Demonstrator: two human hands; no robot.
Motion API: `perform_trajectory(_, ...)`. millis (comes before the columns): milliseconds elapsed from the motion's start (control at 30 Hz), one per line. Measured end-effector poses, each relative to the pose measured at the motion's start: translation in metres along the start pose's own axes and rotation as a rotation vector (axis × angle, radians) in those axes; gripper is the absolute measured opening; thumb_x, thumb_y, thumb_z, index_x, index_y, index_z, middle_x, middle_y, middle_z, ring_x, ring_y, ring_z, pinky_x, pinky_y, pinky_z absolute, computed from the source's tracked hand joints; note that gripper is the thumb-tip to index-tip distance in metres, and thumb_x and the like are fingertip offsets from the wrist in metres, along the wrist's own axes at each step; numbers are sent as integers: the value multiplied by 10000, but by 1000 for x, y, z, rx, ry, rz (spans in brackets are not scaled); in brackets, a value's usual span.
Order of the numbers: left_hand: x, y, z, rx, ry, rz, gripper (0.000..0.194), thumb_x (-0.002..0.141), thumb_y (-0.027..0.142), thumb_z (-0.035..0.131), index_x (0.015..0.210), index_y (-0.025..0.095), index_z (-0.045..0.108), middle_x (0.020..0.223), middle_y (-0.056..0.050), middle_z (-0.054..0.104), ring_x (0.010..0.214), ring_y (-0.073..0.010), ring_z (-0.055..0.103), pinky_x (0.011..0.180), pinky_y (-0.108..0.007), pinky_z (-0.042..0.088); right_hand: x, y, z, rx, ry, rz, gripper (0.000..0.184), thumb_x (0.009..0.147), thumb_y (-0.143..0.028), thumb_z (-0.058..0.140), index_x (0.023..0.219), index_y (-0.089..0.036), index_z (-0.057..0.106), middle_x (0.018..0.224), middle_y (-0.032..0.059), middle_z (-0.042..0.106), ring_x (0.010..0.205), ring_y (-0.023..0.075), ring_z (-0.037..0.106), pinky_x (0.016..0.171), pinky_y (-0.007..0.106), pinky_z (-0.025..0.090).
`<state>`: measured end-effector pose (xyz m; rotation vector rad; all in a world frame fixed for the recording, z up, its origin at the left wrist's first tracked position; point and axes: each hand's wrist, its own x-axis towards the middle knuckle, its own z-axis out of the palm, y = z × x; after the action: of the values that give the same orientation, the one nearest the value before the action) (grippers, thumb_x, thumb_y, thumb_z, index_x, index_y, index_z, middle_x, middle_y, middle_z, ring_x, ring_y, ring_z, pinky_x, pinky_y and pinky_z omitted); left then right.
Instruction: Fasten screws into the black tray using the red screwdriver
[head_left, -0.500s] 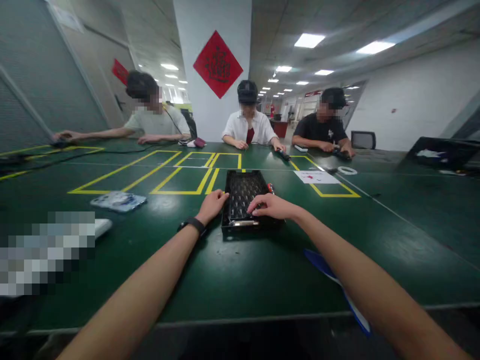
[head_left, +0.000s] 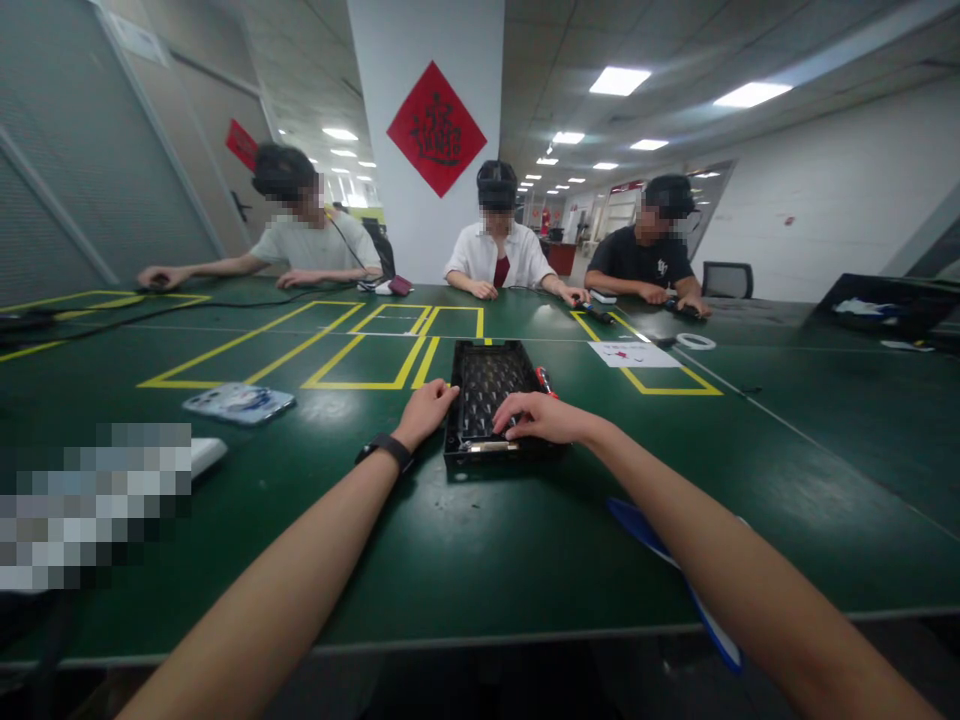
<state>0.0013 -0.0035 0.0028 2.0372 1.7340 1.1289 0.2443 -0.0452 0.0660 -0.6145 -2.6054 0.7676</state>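
Note:
A black rectangular device (head_left: 487, 385) with a gridded inner face lies flat on the green table (head_left: 480, 560) straight ahead of me. My left hand (head_left: 426, 410) rests against its left edge with the fingers curled loosely. My right hand (head_left: 540, 415) lies on its near right part, fingers bent down onto the surface. What the fingertips press or hold is too small to see. A red-handled tool (head_left: 543, 379) lies just beyond the device's right side. A black watch (head_left: 386, 447) sits on my left wrist.
Yellow tape rectangles (head_left: 360, 345) mark the table. A phone-like item (head_left: 238, 402) lies to the left. A white paper (head_left: 634, 353) and tape ring (head_left: 695, 341) lie far right. A blue-white strip (head_left: 667, 560) lies under my right forearm. Three people sit across the table.
My hands stay on the device, almost unmoved. The person at far left drew a hand inward along the table, and the middle person's hand shifted right.

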Motion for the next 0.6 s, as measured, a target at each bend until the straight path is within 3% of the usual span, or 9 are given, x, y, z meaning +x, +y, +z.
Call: perform_trajectory(600,1,-3,2,-8,2,22,351,805,450,417,581,181,426,568,23,464,569,-122,448,550,-248,291,0,3,2,0,21,-20,173,771,-228,606,919,-150,653,966,53,625,907,138,560,854,286,418)
